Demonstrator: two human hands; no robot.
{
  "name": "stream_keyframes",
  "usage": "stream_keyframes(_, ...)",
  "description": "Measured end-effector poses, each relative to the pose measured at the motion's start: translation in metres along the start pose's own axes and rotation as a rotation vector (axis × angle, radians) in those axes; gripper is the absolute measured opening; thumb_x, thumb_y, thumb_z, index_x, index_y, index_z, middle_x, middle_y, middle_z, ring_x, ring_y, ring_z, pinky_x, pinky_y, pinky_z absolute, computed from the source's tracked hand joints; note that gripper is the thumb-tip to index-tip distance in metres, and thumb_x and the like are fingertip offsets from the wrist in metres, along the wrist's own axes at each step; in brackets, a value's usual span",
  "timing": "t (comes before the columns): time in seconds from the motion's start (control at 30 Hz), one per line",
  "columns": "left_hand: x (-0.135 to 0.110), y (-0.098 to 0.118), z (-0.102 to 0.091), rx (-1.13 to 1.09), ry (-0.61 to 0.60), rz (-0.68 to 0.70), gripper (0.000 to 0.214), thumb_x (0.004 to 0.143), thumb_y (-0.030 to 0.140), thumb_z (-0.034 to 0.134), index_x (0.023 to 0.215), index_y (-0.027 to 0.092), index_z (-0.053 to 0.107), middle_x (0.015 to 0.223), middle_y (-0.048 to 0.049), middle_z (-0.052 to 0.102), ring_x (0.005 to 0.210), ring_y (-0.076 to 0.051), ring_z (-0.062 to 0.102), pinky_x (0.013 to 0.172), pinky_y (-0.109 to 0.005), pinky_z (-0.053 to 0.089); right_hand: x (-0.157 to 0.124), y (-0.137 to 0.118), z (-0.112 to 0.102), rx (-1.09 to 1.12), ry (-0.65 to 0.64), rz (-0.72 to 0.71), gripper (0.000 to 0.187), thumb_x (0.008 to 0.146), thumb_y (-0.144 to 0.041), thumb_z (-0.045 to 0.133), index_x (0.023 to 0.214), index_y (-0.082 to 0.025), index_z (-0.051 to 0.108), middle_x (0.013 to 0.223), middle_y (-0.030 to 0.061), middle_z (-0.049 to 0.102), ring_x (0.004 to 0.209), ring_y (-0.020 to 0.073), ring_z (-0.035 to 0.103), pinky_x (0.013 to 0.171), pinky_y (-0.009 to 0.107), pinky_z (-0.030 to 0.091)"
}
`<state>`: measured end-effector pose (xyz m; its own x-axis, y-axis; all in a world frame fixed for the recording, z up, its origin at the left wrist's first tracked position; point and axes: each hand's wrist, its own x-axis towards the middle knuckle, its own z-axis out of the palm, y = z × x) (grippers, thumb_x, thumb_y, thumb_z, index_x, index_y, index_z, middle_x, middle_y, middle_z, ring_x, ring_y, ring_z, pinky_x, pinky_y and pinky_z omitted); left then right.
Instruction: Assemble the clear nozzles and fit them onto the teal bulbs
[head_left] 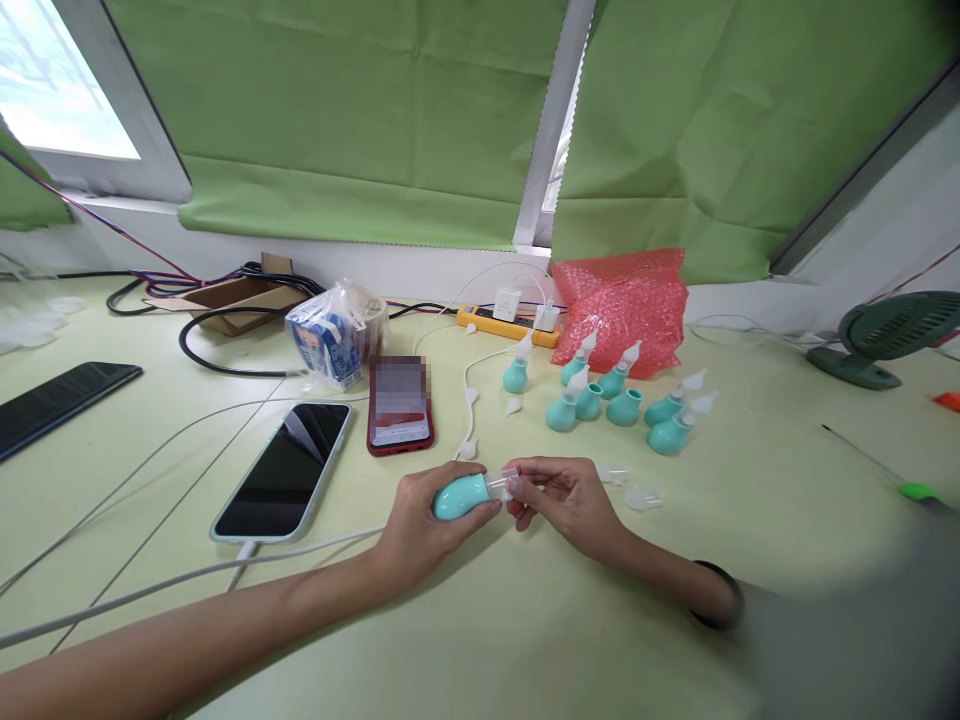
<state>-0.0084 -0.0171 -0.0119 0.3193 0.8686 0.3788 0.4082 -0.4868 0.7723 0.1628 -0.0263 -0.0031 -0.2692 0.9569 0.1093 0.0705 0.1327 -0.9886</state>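
My left hand [427,520] is wrapped round a teal squeeze bulb [460,497] that lies on its side above the table. A clear plastic tube [498,486] sticks out of the bulb's mouth toward the right. My right hand [566,505] pinches the free end of that tube between thumb and fingers. Close behind my right hand lie a clear plastic piece [615,475] and another clear piece [643,498]. Farther back stand several teal bulbs with white tips [670,434], plus bulbs with bare mouths [624,407].
White tips [513,406] lie loose near the middle. A red bubble-wrap bag [619,310] leans by the wall beside a yellow power strip [495,322]. Phones [285,470] and white cables occupy the left. At right are a green fan [892,330] and a green-handled thin tool [916,491].
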Motion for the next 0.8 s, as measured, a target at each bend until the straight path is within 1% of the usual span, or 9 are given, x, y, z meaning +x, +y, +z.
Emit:
stream_keyframes(0.2, 0.001, 0.000, 0.000, -0.013, -0.048, 0.029, 0.020, 0.069, 0.028, 0.059, 0.084, 0.015, 0.060, 0.076, -0.0024, 0.065, 0.065, -0.014, 0.059, 0.062, -0.024, 0.045, 0.002, -0.005, -0.002, -0.034, -0.049, 0.049, 0.025, 0.072, -0.035, 0.056, 0.073, -0.011, 0.062, 0.057, 0.0020, 0.057, 0.050, 0.0099, 0.054, 0.046, 0.022, 0.051)
stream_keyframes(0.27, 0.001, 0.000, 0.001, -0.024, -0.040, 0.050, 0.018, 0.069, 0.026, 0.059, 0.083, 0.015, 0.060, 0.074, -0.0019, 0.065, 0.063, -0.014, 0.058, 0.060, -0.023, 0.045, 0.002, -0.009, -0.004, -0.041, -0.059, 0.054, 0.024, 0.071, -0.034, 0.058, 0.074, -0.011, 0.063, 0.057, 0.0020, 0.057, 0.051, 0.0101, 0.054, 0.046, 0.022, 0.050)
stream_keyframes(0.33, 0.000, 0.000, 0.001, -0.040, -0.022, 0.084, 0.018, 0.068, 0.026, 0.060, 0.082, 0.015, 0.060, 0.072, -0.0012, 0.065, 0.061, -0.013, 0.058, 0.058, -0.021, 0.044, 0.005, -0.013, -0.008, -0.059, -0.097, 0.062, 0.024, 0.069, -0.034, 0.060, 0.075, -0.010, 0.063, 0.058, 0.0026, 0.059, 0.051, 0.0109, 0.055, 0.048, 0.022, 0.049)
stream_keyframes(0.4, -0.001, 0.000, 0.001, -0.062, -0.004, 0.138, 0.018, 0.067, 0.025, 0.062, 0.081, 0.015, 0.060, 0.072, -0.0014, 0.065, 0.061, -0.012, 0.057, 0.058, -0.021, 0.044, 0.012, -0.017, -0.012, -0.097, -0.151, 0.049, 0.026, 0.072, -0.035, 0.057, 0.078, -0.010, 0.064, 0.059, 0.0037, 0.061, 0.053, 0.0118, 0.057, 0.052, 0.024, 0.050)
stream_keyframes(0.5, -0.002, 0.000, 0.000, -0.080, 0.007, 0.205, 0.019, 0.065, 0.025, 0.063, 0.081, 0.015, 0.059, 0.073, -0.0030, 0.064, 0.062, -0.013, 0.057, 0.060, -0.022, 0.045, 0.031, -0.018, -0.016, -0.250, -0.163, -0.065, 0.030, 0.079, -0.034, 0.046, 0.092, -0.012, 0.062, 0.071, 0.0058, 0.062, 0.063, 0.0130, 0.058, 0.058, 0.026, 0.049)
stream_keyframes(0.6, -0.002, 0.001, -0.001, -0.077, -0.005, 0.235, 0.017, 0.066, 0.024, 0.061, 0.079, 0.013, 0.060, 0.070, -0.0042, 0.062, 0.061, -0.013, 0.056, 0.058, -0.024, 0.045, 0.051, -0.010, -0.013, -0.614, -0.155, -0.273, 0.031, 0.075, -0.026, 0.053, 0.104, -0.017, 0.056, 0.086, 0.0068, 0.058, 0.076, 0.0157, 0.055, 0.065, 0.029, 0.048)
stream_keyframes(0.67, -0.002, 0.001, -0.001, -0.079, -0.020, 0.251, 0.016, 0.065, 0.023, 0.061, 0.078, 0.013, 0.060, 0.068, -0.0045, 0.060, 0.059, -0.013, 0.054, 0.056, -0.024, 0.044, 0.060, -0.001, -0.009, -0.866, -0.188, -0.395, 0.032, 0.070, -0.020, 0.057, 0.102, -0.019, 0.057, 0.092, 0.0078, 0.054, 0.084, 0.0183, 0.051, 0.070, 0.033, 0.046)
stream_keyframes(0.7, -0.002, 0.001, -0.001, -0.080, -0.024, 0.256, 0.016, 0.065, 0.023, 0.060, 0.077, 0.012, 0.060, 0.067, -0.0043, 0.060, 0.058, -0.013, 0.054, 0.056, -0.024, 0.044, 0.063, 0.004, -0.008, -0.954, -0.206, -0.437, 0.030, 0.070, -0.018, 0.057, 0.100, -0.019, 0.058, 0.094, 0.0083, 0.053, 0.086, 0.0191, 0.050, 0.071, 0.033, 0.046)
stream_keyframes(0.8, -0.001, 0.000, -0.001, -0.079, -0.024, 0.239, 0.017, 0.065, 0.023, 0.061, 0.077, 0.012, 0.061, 0.065, -0.0041, 0.059, 0.057, -0.013, 0.053, 0.055, -0.024, 0.043, 0.065, 0.015, -0.006, -1.061, -0.222, -0.509, 0.020, 0.072, -0.015, 0.054, 0.091, -0.017, 0.060, 0.094, 0.0092, 0.052, 0.088, 0.0196, 0.049, 0.072, 0.033, 0.045)
